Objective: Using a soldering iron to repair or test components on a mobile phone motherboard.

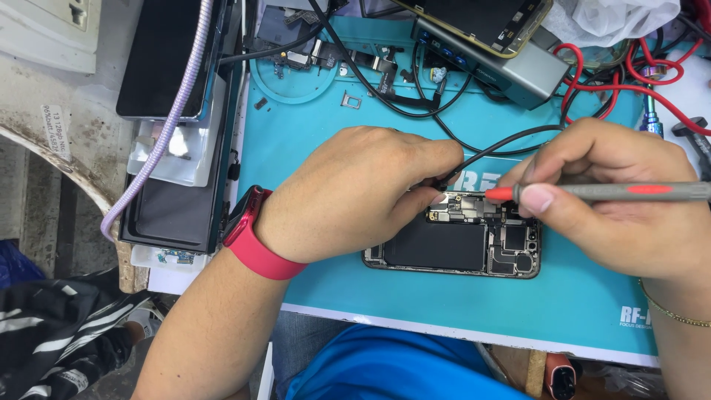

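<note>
Blue cloth (392,367) over the person's lap filled the bottom of the head view, just below the white edge of the bench (444,330). On the bench lay a turquoise work mat (311,141), and near its middle an opened phone (452,248) rested flat with its back off, the dark battery and the circuit board exposed.

A left hand (355,196), with a red watch band (255,237) on its wrist, covered the phone's left end; its fingers (422,194) were pinched together on a black probe (444,180) whose black lead (503,144) curved away toward the back of the mat. The probe's tip sat at the top edge of the board.

A right hand (622,200), with a thin gold bracelet (670,311) on its wrist, held a grey probe with a red tip (615,192) lying almost level, fingers clamped around the shaft and the thumb pressing near the red end. That tip met the board just beside the black probe.

At the back of the mat stood a grey metal box (511,70) with red wires (637,81) looping beside it. Left of the mat, a dark phone screen (174,200) lay on the bench under a braided lilac cable (174,111).
</note>
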